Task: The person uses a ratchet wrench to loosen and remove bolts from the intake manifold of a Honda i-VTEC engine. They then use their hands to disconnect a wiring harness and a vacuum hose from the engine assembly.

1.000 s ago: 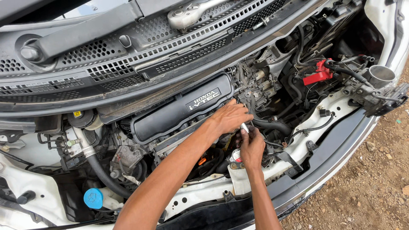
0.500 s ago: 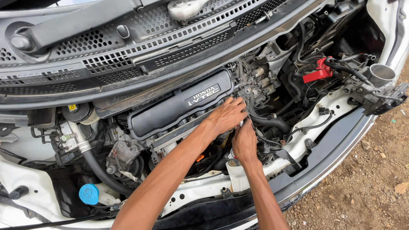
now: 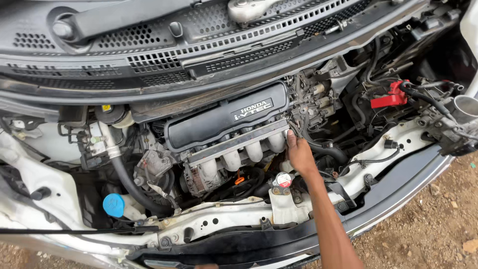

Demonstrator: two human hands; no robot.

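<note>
I look down into a car's open engine bay. My right hand (image 3: 300, 155) reaches in from the lower right. Its fingers point up at the right end of the pale intake manifold (image 3: 244, 152), just below the black plastic engine cover (image 3: 224, 119). The fingertips press into the gap beside a black hose (image 3: 328, 151), and I cannot see whether they hold anything. A round radiator cap (image 3: 284, 180) sits just left of my wrist. My left hand is out of the picture.
A red battery terminal cover (image 3: 391, 97) lies at the right among cables. A blue reservoir cap (image 3: 114, 204) sits at the lower left. The black cowl grille (image 3: 149, 65) runs across the top. The white front panel (image 3: 224, 214) borders the bay, with dirt ground (image 3: 448, 214) beyond.
My left hand and arm, which rested by the engine cover, have pulled back out of view. My right hand has moved up to the manifold's right end.
</note>
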